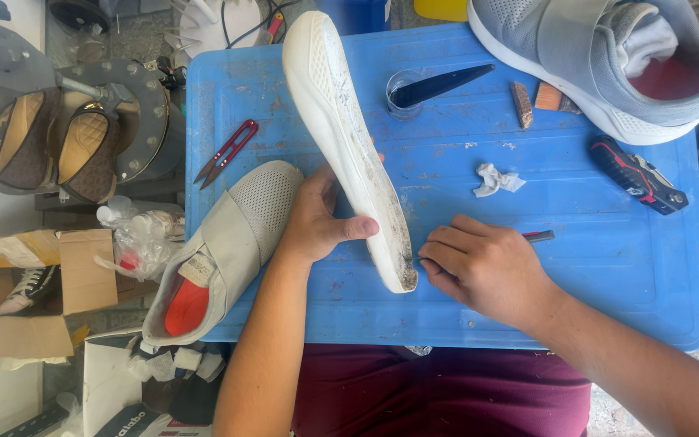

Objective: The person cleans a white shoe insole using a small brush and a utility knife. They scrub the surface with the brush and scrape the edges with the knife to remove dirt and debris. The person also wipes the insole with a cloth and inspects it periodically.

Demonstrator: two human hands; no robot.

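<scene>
My left hand (317, 222) grips a white shoe sole (341, 129) near its heel end, holding it on edge over the blue tray table (560, 267). Dried glue and dirt show along the sole's inner face. My right hand (483, 267) rests on the table just right of the sole's heel, its fingers closed around a thin tool (537, 236) whose tip pokes out to the right. A pale grey shoe upper (224, 251) with a red insole lies at the table's left edge, under my left forearm.
A second grey shoe (608, 61) sits at the top right. Red thread snips (226, 151), a small cup with a dark blade (426, 87), a crumpled tissue (495, 180), a red and black knife (639, 174) lie on the table. Shoe lasts on a machine (58, 137) stand left.
</scene>
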